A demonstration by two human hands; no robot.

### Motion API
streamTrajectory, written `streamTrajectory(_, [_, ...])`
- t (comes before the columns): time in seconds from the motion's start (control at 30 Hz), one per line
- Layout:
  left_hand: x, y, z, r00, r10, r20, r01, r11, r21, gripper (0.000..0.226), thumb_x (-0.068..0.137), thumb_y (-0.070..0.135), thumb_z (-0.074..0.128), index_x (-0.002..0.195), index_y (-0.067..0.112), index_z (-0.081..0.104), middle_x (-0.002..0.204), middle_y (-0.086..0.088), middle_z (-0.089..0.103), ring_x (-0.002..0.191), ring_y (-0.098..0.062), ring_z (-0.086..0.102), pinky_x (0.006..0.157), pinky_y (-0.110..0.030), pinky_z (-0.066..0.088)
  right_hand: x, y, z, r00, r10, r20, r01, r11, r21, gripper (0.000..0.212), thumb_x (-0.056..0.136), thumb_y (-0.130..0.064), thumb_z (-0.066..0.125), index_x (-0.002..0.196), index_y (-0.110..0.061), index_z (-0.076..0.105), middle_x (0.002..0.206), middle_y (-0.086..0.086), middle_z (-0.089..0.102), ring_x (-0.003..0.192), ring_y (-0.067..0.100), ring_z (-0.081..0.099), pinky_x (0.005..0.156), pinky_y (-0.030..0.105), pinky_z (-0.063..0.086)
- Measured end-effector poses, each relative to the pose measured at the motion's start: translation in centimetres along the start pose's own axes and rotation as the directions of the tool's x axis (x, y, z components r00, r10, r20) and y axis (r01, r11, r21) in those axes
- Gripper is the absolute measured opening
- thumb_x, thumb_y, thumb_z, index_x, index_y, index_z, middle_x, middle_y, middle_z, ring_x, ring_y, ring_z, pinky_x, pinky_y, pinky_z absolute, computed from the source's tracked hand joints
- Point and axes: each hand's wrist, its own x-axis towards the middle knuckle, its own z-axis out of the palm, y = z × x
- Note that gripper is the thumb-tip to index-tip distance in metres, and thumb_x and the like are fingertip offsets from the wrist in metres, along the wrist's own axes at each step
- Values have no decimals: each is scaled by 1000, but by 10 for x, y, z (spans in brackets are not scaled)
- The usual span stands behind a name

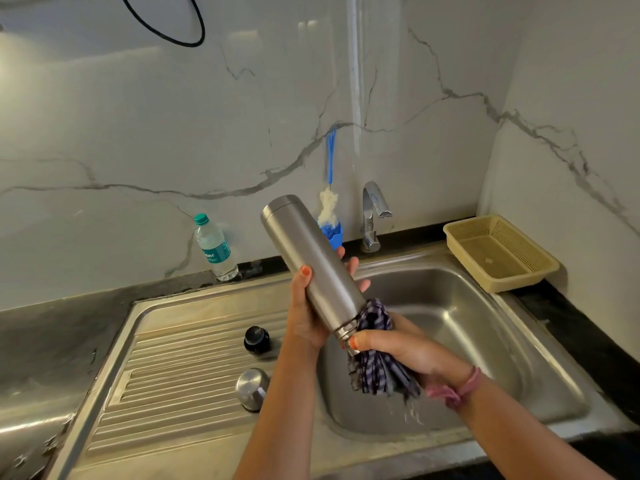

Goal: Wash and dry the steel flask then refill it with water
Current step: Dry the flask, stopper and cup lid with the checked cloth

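— Flask position?
— Steel flask tilts mouth-down over the sink, left hand wrapped round its body, right hand gripping a checked cloth at its neck.
— Looks?
— Matte, uncapped.

Plastic water bottle upright against marble wall; bottle brush hanging there; yellow basket on counter right
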Motion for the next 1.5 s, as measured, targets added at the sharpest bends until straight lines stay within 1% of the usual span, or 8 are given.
streamTrajectory(0.2, [1,-1,8,938,101,-332,-16,968,249,120,27,43,98,133,19,47,103,-4,69,87,-16,72,74,-37,59,2,5,-1,884,-383,-267,-7,562,-827,75,68,-40,79,130,-28,39,102,-13,58,91,11,64,73,13,43])
streamTrajectory(0.37, [-6,-11,-2,997,74,-33,-74,997,5,82,50,44,94,122,17,67,106,-7,71,92,-20,69,88,-44,56,0,4,-18,999,-36,30,42,978,-206,52,56,-30,78,104,-16,65,91,2,73,82,16,70,79,37,58])
streamTrajectory(0.5, [-3,-9,-2,964,101,245,-53,979,-195,83,70,38,86,141,17,48,124,-6,63,110,-22,64,102,-51,49,-6,13,-12,970,29,243,-78,977,196,47,61,-20,73,105,-3,68,98,18,70,85,26,68,75,37,57])
streamTrajectory(0.67, [0,2,-2,980,81,-180,-58,990,130,117,40,53,96,139,11,49,105,-7,69,96,-22,67,85,-42,58,-1,17,0,949,-202,-242,125,945,-301,46,62,-23,81,102,-20,59,82,-8,69,78,13,65,67,19,51])
streamTrajectory(0.77, [2,1,4,949,91,-302,-52,989,135,113,36,51,95,133,16,50,100,-6,70,89,-21,70,72,-39,59,5,17,-11,888,-406,-217,61,572,-818,78,64,-43,78,129,-35,35,94,-20,54,79,1,56,72,13,47])
streamTrajectory(1.07, [-5,-13,-4,991,134,27,-132,989,-65,76,52,59,90,115,20,74,106,-6,70,96,-21,69,87,-48,56,-2,25,-30,984,89,154,-97,994,47,67,59,-28,81,119,-5,59,108,19,69,93,30,67,79,38,56])
streamTrajectory(1.23, [-2,-8,1,964,110,-244,-72,984,161,108,27,81,82,114,20,68,100,-7,73,94,-23,70,86,-43,57,3,15,-14,975,-118,-191,56,952,-300,73,67,-49,80,127,-22,49,110,-11,65,92,-6,64,75,8,49])
streamTrajectory(1.5, [0,-1,19,927,137,-349,-50,968,247,98,62,86,30,128,18,57,110,-11,71,107,-30,67,99,-44,52,14,4,22,826,-454,-334,-62,515,-855,132,52,-98,27,151,-16,-4,142,3,29,131,18,35,104,40,43])
